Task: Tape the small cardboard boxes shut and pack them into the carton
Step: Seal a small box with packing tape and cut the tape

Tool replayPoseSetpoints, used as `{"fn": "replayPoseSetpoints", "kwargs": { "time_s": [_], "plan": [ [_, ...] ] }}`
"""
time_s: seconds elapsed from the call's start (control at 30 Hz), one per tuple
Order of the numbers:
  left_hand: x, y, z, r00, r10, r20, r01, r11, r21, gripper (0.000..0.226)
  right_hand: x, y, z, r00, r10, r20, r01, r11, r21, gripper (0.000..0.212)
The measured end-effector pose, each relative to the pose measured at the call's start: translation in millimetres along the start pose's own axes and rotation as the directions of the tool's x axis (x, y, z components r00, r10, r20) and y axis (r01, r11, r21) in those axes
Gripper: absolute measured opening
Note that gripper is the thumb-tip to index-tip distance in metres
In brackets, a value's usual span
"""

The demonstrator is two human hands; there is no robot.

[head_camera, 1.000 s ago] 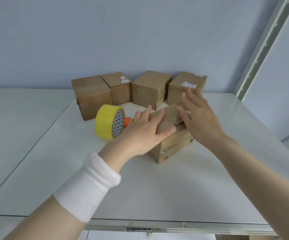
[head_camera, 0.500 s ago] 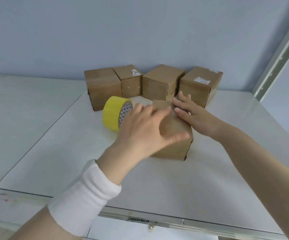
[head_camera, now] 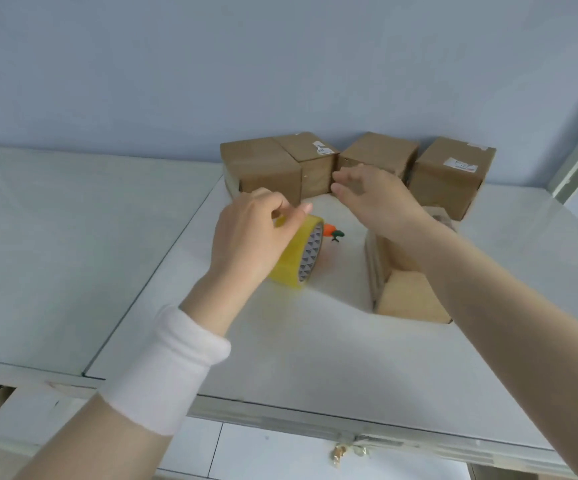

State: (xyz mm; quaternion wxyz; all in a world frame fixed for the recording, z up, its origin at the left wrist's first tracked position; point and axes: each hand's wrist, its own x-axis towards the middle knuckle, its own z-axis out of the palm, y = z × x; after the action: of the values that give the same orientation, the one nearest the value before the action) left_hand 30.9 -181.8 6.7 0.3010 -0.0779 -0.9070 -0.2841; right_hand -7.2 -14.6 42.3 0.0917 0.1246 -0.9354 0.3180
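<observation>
Head view, the only one. Left hand (head_camera: 249, 237), mid-frame, sits over the top of the roll (head_camera: 299, 261). Its fingers (head_camera: 273, 211) are curled down on the roll's upper rim with the thumb tip at the far edge, so it reads as a pinch on the rim. My guess is it's hunting the tape end or lifting the roll; the tape end itself isn't visible. Roll stands on edge on the table (head_camera: 315, 358), left of centre, core facing lower right, so it's easy to grab from above. Right hand (head_camera: 370, 195) hovers just right of centre, above the table, holding nothing. Its fingers (head_camera: 341, 176) are loosely bent and slightly apart, tips pointing left toward the roll, near it but not touching. Probably placed to take the free end. Near box (head_camera: 405, 299) sits right of centre under the right forearm, which hides most of its top, so can't tell if the flaps lie flat. It's clear of both sets of fingers: right fingertips are up-frame and left of it, left hand is well to its left with the roll between. Four back boxes (head_camera: 453, 171) line the wall, upper centre, parked out of the work area; taped or not, can't tell. Small orange thing (head_camera: 330, 230) with a green end lies just right of the roll, maybe a cutter. Carton not in view. Judgement: taping of the near box is about to start, packing not begun.
</observation>
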Motion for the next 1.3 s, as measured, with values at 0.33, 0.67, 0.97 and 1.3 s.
{"fn": "replayPoseSetpoints", "kwargs": {
  "time_s": [0.33, 0.67, 0.97, 1.3],
  "plan": [
    [-14, -29, -14, 0.903, -0.289, 0.318, 0.407, 0.811, -0.419, 0.033, 0, -19, 33, 0.95, 0.237, 0.205, -0.295, 0.897, 0.331, 0.029],
    [5, -13, -10, 0.813, -0.179, 0.554, 0.537, 0.599, -0.594, 0.003, -32, -33, 25, 0.993, 0.007, -0.122, 0.031, 0.952, 0.305, 0.013],
    [15, 48, -18, 0.985, 0.077, 0.151, 0.028, 0.806, -0.591, 0.024, -46, -37, -17, 0.887, 0.257, -0.385, -0.028, 0.86, 0.509, 0.011],
    [29, 111, -13, 0.955, 0.266, 0.133, -0.141, 0.798, -0.586, 0.015, -66, -17, -76, 0.817, 0.541, -0.199, -0.097, 0.468, 0.878, 0.018]
  ]
}}
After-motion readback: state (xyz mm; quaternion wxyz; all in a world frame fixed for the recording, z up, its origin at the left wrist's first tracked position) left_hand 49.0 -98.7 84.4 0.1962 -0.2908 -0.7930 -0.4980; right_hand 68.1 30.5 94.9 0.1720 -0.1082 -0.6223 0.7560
